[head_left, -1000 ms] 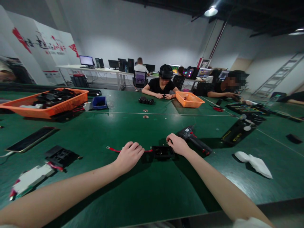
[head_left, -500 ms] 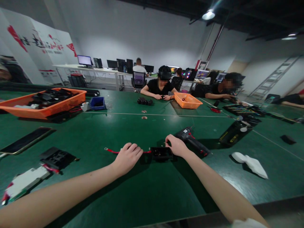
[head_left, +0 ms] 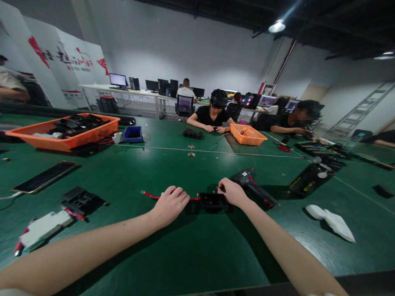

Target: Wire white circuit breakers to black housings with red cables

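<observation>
A small black open housing [head_left: 213, 202] lies on the green table [head_left: 185, 246] in front of me, with a red cable [head_left: 149, 195] running out to its left. My left hand [head_left: 170, 204] rests over the cable just left of the housing, fingers curled down on it. My right hand [head_left: 233, 192] is at the housing's far right corner, fingers pinched on something too small to make out. Right behind it lies a black and red electric screwdriver [head_left: 253, 187].
An orange crate of black parts [head_left: 66, 132], a blue bin [head_left: 133, 134], a phone [head_left: 45, 177], a black part [head_left: 82, 200] and a white part [head_left: 41, 228] lie left. White cloth [head_left: 330, 216] and a tool case [head_left: 308, 178] lie right. Across the table sit other people with an orange tray [head_left: 247, 134].
Both hands have stayed on the housing and cable; only the camera has shifted slightly.
</observation>
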A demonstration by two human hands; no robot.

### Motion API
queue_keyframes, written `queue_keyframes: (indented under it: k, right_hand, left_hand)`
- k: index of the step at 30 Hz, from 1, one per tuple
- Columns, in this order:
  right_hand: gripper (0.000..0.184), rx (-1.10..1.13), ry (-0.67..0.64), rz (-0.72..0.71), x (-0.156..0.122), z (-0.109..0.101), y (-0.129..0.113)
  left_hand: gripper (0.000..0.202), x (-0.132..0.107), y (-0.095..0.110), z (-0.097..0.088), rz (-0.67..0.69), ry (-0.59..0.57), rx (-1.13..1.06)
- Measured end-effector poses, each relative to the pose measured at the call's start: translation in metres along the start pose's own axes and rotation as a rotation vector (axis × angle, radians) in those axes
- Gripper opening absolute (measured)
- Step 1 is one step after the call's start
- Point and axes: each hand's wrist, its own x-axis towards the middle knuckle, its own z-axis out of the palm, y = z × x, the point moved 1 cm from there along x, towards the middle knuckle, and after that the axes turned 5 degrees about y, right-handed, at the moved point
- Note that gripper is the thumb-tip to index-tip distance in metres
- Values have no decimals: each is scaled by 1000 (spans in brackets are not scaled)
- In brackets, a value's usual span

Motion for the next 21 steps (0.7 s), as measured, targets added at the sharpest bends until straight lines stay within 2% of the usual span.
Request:
queue_keyframes:
  k: [5,9,12,16,21]
  right_hand:
    - [10,1,68,24,4,-12,0]
    - [9,72,60,-12,6,-37,-19]
    - [8,95,-5,-105,6,-58,-47]
    - [6,69,-157,-252,10,-80,-81]
    - [8,-56,-282,-366,21,-98,-102]
  left_hand:
    - [22,0,0,-2,3,0,2]
    - [21,0,0,-2,2,13,-4]
    - [20,0,1,-1,-4,22,-3]
    - [17,1,1,-2,-6,16,15]
    - [19,1,1,-4,8,18,33]
